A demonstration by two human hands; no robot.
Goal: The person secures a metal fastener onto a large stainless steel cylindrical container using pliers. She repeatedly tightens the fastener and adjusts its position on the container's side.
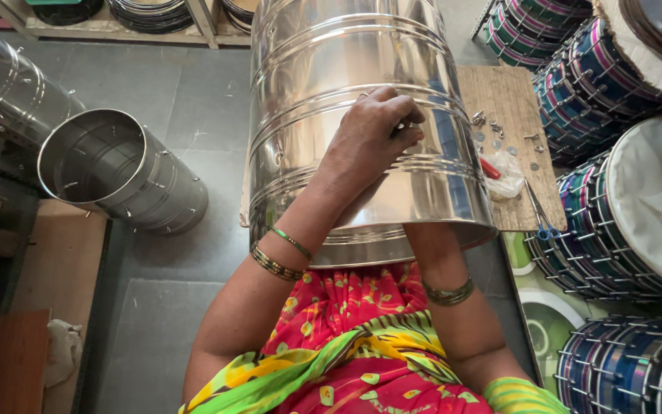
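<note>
Steel, polished and ribbed, forms the large drum shell (pixel 362 115) that lies tilted against the person's lap, its open end toward the body. On its curved outer wall rests the left hand (pixel 373 134), fingers bent and pressed together at the tips, pinching something small against the metal; what it is cannot be made out. Only the right forearm shows, reaching up into the shell's open mouth, so the right hand is hidden and its state cannot be told. Just to the right lies a wooden board (pixel 511 100) bearing scattered nuts and washers (pixel 496 134) and blue-handled scissors (pixel 542 218). On the floor to the left lies another steel shell (pixel 120 172), well apart, while finished colourful drums (pixel 614 215) stand stacked on the right
</note>
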